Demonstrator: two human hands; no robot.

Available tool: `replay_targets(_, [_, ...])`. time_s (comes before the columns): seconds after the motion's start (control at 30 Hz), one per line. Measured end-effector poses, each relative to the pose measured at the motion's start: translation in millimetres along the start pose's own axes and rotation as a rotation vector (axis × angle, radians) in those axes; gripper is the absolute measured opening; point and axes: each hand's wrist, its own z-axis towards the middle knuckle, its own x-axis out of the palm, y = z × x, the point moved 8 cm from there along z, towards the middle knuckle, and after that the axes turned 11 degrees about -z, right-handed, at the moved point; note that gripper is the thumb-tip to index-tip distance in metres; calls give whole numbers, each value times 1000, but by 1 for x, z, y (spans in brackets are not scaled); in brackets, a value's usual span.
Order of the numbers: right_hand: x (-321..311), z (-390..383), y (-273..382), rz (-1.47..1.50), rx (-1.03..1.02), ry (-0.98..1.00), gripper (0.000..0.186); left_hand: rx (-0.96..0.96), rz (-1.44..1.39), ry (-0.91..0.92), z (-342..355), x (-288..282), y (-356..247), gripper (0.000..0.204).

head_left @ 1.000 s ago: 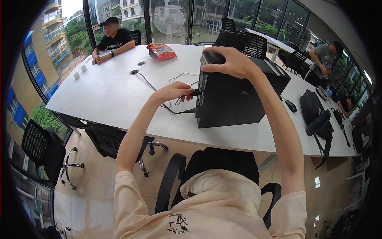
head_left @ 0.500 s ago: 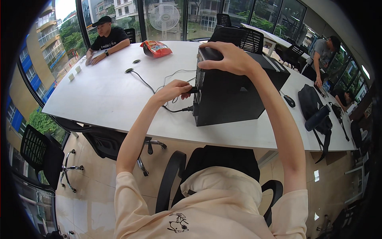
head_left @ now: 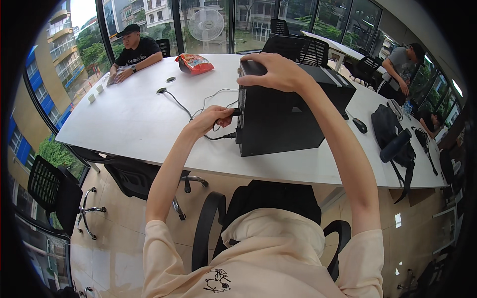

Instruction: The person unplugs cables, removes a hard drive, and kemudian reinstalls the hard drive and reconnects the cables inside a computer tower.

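A black desktop computer case [head_left: 280, 119] stands on the white table [head_left: 114, 124]. My right hand [head_left: 273, 72] grips its upper left corner, thumb on the near side and fingers over the top. My left hand [head_left: 211, 120] is closed on a black cable plug [head_left: 234, 112] at the case's left panel, where its tip meets the connectors; whether it is fully seated I cannot tell. Below it, another black plug [head_left: 229, 135] is in the case. Its cord runs left, and thin cables lie behind my left hand, near a grommet [head_left: 161, 91] in the tabletop.
A person [head_left: 134, 52] sits across the table near a red snack bag [head_left: 196, 63] and small white blocks [head_left: 99, 88]. Right of the case lie a mouse [head_left: 359, 124], a black backpack [head_left: 385, 126] and a dark bottle [head_left: 395, 145]. Other people [head_left: 405, 69] are farther right. Chairs [head_left: 54, 193] surround the table.
The case's top corner and my right hand have shifted slightly left, my left hand staying on the plug. The standing person's arm at the right has moved, and so have the seated person's hands.
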Motion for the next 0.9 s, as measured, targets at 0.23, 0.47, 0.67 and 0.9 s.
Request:
replay_targets(0.23, [-4, -9, 1, 113, -173, 60, 77, 415, 369, -429, -32, 14, -4, 25])
replay_targets(0.47, [-68, -62, -182, 19, 375, 25, 68, 631, 410, -412, -108, 133, 27, 39])
replay_targets(0.67, [-27, -108, -242, 233, 414, -30, 49, 621, 647, -289, -64, 160, 56, 58])
replay_targets(0.9, [-32, -108, -236, 193, 327, -66, 45, 528, 775, -399, -42, 132, 58, 62])
